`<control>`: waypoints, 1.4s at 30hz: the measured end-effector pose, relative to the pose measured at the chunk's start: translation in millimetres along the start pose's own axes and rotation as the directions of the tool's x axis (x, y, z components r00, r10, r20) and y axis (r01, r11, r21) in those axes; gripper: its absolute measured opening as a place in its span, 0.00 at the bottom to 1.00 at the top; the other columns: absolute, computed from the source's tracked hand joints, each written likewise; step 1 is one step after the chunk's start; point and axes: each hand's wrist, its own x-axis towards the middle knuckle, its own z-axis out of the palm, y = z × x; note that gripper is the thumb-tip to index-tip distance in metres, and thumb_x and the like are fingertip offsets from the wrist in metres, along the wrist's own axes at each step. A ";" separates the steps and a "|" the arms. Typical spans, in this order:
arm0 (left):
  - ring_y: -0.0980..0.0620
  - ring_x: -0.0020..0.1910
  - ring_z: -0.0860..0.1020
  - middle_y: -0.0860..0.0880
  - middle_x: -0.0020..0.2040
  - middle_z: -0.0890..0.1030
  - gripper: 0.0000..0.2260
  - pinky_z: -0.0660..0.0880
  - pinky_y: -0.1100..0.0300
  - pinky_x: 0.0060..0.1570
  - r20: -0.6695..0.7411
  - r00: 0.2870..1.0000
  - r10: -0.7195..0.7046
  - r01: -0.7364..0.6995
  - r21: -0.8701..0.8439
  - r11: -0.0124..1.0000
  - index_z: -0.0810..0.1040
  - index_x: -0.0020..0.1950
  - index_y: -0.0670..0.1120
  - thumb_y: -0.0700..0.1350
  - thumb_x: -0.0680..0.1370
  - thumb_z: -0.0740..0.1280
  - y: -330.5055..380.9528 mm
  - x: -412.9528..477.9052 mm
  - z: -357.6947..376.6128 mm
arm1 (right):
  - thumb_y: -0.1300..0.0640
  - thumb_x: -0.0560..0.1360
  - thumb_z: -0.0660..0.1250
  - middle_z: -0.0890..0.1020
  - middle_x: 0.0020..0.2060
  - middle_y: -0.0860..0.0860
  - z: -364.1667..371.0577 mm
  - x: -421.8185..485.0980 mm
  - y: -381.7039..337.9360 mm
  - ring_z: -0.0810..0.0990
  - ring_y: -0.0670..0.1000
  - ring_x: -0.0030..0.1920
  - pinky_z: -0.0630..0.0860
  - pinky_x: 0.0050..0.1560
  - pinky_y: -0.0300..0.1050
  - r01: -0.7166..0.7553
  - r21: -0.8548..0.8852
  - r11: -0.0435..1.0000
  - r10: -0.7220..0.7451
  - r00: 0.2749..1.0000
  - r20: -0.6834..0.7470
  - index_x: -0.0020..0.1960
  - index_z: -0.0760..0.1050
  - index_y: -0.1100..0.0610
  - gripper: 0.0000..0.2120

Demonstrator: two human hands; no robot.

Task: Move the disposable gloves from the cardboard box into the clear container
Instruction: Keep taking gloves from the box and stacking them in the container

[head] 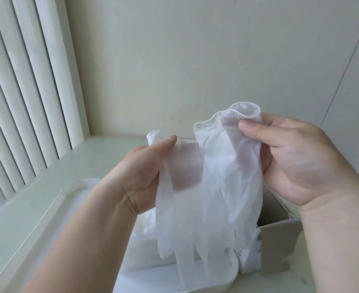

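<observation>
**One wide view from the head**

The camera sits on the person's head and looks forward and a little down, toward the far wall. It is very near: the left hand and the right hand, both holding the gloves, fill the middle of the picture. The blinds stand at the far left, the cardboard box at the near right.
</observation>
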 end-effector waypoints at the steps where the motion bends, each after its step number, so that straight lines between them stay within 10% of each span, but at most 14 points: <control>1: 0.39 0.45 0.85 0.38 0.50 0.84 0.17 0.83 0.47 0.42 0.023 0.999 -0.026 0.026 -0.007 1.000 0.80 0.58 0.34 0.48 0.81 0.63 -2.5 2.0 0.5 | 0.62 0.71 0.65 0.87 0.44 0.58 2.7 -2.8 -2.7 0.87 0.54 0.43 0.84 0.42 0.43 0.004 0.046 0.999 -0.006 0.999 0.044 0.45 0.85 0.63 0.11; 6: 0.48 0.37 0.84 0.43 0.38 0.84 0.06 0.82 0.55 0.41 0.176 0.980 -0.093 0.093 0.012 0.996 0.82 0.44 0.39 0.39 0.70 0.68 -18.7 6.1 2.9 | 0.61 0.73 0.62 0.87 0.48 0.60 19.7 -5.7 3.8 0.86 0.58 0.48 0.81 0.53 0.55 -0.059 0.184 0.981 0.024 0.982 0.188 0.50 0.85 0.62 0.14; 13: 0.47 0.53 0.81 0.44 0.54 0.83 0.18 0.75 0.54 0.60 0.315 0.943 -0.110 0.144 -0.086 0.986 0.82 0.61 0.43 0.51 0.84 0.58 -12.6 3.9 15.0 | 0.64 0.81 0.61 0.86 0.46 0.64 17.1 5.8 23.1 0.85 0.62 0.44 0.81 0.45 0.55 -0.135 -0.150 0.979 0.120 0.987 -0.104 0.48 0.84 0.66 0.13; 21: 0.39 0.69 0.73 0.41 0.73 0.71 0.25 0.67 0.42 0.70 0.002 1.000 -0.023 0.023 -0.016 1.000 0.72 0.72 0.39 0.55 0.83 0.58 -6.2 8.2 5.1 | 0.59 0.80 0.65 0.87 0.42 0.60 11.8 3.8 18.7 0.87 0.61 0.45 0.81 0.50 0.59 -0.092 -0.363 0.927 0.049 0.991 -0.125 0.45 0.84 0.64 0.13; 26: 0.42 0.56 0.80 0.38 0.67 0.77 0.29 0.74 0.48 0.63 -0.018 0.999 -0.031 0.031 0.005 0.999 0.75 0.68 0.36 0.59 0.83 0.56 -4.1 4.2 10.0 | 0.53 0.76 0.71 0.87 0.40 0.61 16.5 3.5 24.9 0.86 0.61 0.42 0.82 0.47 0.57 0.003 -0.537 0.843 -0.069 0.992 -0.103 0.43 0.85 0.61 0.11; 31: 0.45 0.53 0.84 0.41 0.53 0.85 0.30 0.80 0.52 0.56 0.239 0.971 0.017 -0.047 0.122 0.991 0.85 0.54 0.39 0.65 0.78 0.61 0.2 -9.9 15.4 | 0.41 0.65 0.66 0.76 0.50 0.72 21.2 8.7 31.9 0.70 0.52 0.35 0.77 0.37 0.65 0.033 -0.619 0.785 -0.178 0.968 -0.174 0.48 0.74 0.71 0.32; 36: 0.36 0.56 0.82 0.33 0.56 0.83 0.15 0.77 0.44 0.60 0.189 0.957 0.221 -0.274 0.328 0.904 0.81 0.56 0.33 0.37 0.71 0.70 -1.1 -9.9 13.6 | 0.47 0.67 0.70 0.80 0.45 0.71 19.8 5.8 28.3 0.81 0.69 0.37 0.80 0.42 0.66 0.040 -0.616 0.787 -0.180 0.969 -0.167 0.46 0.79 0.68 0.22; 38: 0.39 0.50 0.84 0.34 0.52 0.84 0.13 0.80 0.50 0.50 0.201 0.923 0.327 -0.383 0.413 0.826 0.82 0.54 0.35 0.35 0.71 0.70 1.7 -12.3 14.9 | 0.55 0.67 0.74 0.86 0.43 0.60 11.6 4.3 23.7 0.85 0.63 0.43 0.81 0.49 0.65 0.063 -0.637 0.768 -0.194 0.971 -0.138 0.47 0.84 0.59 0.11; 42: 0.49 0.37 0.83 0.42 0.41 0.85 0.09 0.77 0.63 0.34 0.314 0.843 0.438 -0.534 0.386 0.752 0.82 0.53 0.37 0.32 0.74 0.70 11.5 -24.3 18.7 | 0.49 0.60 0.77 0.81 0.59 0.37 0.5 -7.0 -2.2 0.79 0.35 0.58 0.73 0.62 0.39 0.155 -0.765 0.625 -0.150 0.986 0.077 0.69 0.75 0.44 0.37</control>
